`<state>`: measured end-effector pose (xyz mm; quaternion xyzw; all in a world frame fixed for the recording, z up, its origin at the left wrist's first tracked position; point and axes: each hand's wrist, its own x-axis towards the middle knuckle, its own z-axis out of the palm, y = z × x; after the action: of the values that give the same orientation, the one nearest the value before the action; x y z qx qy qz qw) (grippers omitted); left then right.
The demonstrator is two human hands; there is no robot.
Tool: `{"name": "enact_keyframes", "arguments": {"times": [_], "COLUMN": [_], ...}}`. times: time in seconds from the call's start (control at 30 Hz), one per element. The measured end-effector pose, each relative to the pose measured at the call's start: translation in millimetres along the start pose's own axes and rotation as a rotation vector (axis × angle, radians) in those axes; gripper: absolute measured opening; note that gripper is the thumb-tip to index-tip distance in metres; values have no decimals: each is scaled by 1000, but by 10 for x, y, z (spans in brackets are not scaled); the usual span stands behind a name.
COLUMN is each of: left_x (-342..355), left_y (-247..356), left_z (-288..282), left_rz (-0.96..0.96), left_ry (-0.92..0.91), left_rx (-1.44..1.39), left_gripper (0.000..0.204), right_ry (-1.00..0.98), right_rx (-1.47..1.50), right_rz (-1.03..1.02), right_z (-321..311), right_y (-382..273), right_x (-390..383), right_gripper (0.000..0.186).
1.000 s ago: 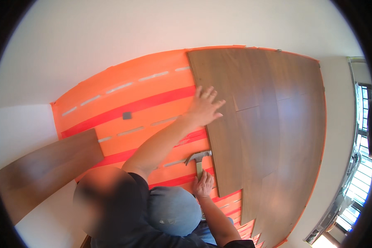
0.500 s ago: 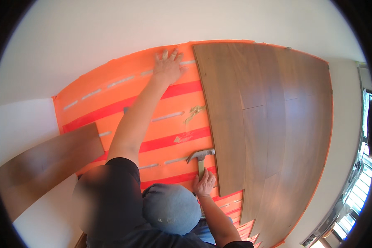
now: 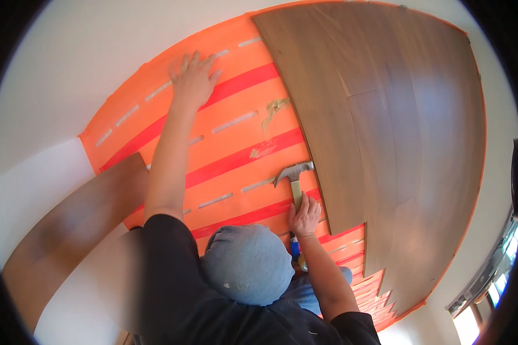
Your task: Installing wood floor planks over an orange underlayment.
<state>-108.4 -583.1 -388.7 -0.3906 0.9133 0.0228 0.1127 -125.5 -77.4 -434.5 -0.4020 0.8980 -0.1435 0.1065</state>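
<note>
My left hand [image 3: 193,77] lies on the orange sheet [image 3: 242,146] with fingers spread, close to the far wall. It holds nothing. My right hand [image 3: 306,215] is closed around the handle of a claw hammer [image 3: 294,172]. The hammer's face is at the long left edge of the wood floor planks [image 3: 328,144], and its claw points left over the sheet. I cannot tell whether the face touches the plank. Beige adhesive residue [image 3: 275,108] marks the sheet beside the planks.
Red stripes [image 3: 242,86] and grey slots run across the sheet. A loose wood plank [image 3: 75,213] is at the left. A blue-handled object [image 3: 294,247] sits below my right hand. A rounded blue-grey cloth shape [image 3: 247,264] is between my arms. White walls [image 3: 126,46] border the floor.
My left hand has moved left along the sheet, away from the plank edge. The view has shifted. My right hand still holds the hammer at the plank's edge.
</note>
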Motion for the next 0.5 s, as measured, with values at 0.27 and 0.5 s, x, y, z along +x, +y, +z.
{"name": "enact_keyframes", "arguments": {"times": [0.27,0.5], "left_x": [-1121,-1452], "left_y": [-159,-130], "left_z": [320,187], "left_rz": [-132,-73], "left_ry": [-165,-69], "left_rx": [83,73], "left_gripper": [69,70], "right_ry": [58,12], "right_rx": [-12,-27], "right_rz": [-4,40], "right_z": [6,-57], "right_y": [27,-80], "right_x": [-71,-50], "right_gripper": [59,56]}}
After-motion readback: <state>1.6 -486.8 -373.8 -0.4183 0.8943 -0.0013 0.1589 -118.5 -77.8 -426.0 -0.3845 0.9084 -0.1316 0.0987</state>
